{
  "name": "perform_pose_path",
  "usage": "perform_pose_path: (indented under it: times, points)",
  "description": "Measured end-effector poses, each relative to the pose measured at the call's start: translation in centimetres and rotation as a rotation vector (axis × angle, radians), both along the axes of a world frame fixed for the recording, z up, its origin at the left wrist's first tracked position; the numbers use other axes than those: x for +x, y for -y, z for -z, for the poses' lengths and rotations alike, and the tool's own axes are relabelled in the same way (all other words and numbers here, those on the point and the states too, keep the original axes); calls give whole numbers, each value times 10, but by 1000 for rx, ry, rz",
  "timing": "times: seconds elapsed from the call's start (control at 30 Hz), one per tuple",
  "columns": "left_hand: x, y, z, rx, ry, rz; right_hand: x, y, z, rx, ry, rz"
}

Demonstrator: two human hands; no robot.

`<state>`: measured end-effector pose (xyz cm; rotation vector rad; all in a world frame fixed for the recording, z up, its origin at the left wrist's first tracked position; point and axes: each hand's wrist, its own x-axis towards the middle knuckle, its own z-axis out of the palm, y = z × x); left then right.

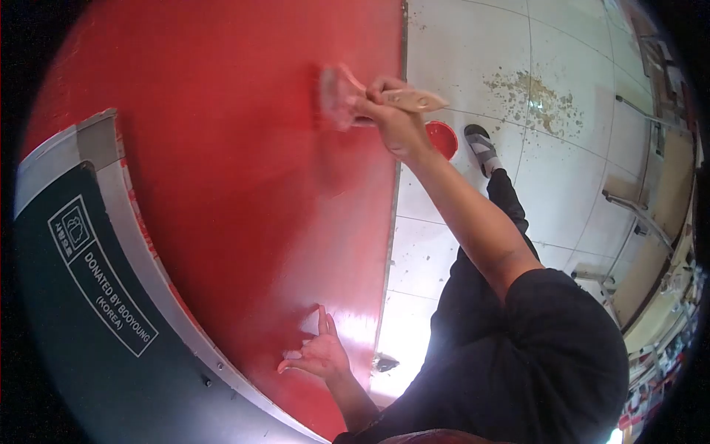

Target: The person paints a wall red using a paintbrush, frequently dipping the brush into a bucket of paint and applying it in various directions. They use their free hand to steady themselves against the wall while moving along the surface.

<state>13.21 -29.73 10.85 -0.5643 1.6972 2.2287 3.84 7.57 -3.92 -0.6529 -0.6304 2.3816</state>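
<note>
A wide paintbrush (414, 99) with a wooden handle is in my right hand (396, 122), the fingers wrapped round it. Its bristle end, blurred, lies against the glossy red wall (222, 148). Lower down, my left hand (319, 357) is near the same red surface with its fingers apart and nothing in it; whether it touches the wall I cannot tell. Reddish smears show on its fingers. Partly behind my right wrist, a round container of red paint (442, 139) stands on the floor.
A dark green board (96, 274) with a metal frame and white lettering is at the left. Pale floor tiles (473, 44) carry brown specks (543, 100). My sandalled foot (482, 148) is beside the paint container. Benches or desks (654, 214) line the right side.
</note>
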Motion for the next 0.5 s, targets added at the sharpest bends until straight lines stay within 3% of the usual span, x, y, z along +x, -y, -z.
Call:
perform_pose_path:
  times: [0.1, 0.17, 0.3, 0.4, 0.43, 0.5]
  points:
    - [0, 6, 6, 105, -57, 71, 7, -15, -46, -55, -275, 29]
    - [-2, -3, 4, 136, -67, -46, 1, -15, -39, -109, -428, 27]
    - [-4, -22, -3, 15, -19, -190, -21, 6, 83, -330, -103, 100]
    - [-1, -10, 0, 115, -109, 8, 12, 15, 215, -100, 434, -54]
    - [0, -9, 1, 122, -103, -1, 19, 12, 218, -63, 555, -173]
    - [0, -7, 4, 134, -98, -12, 8, 9, 209, -116, 503, -58]
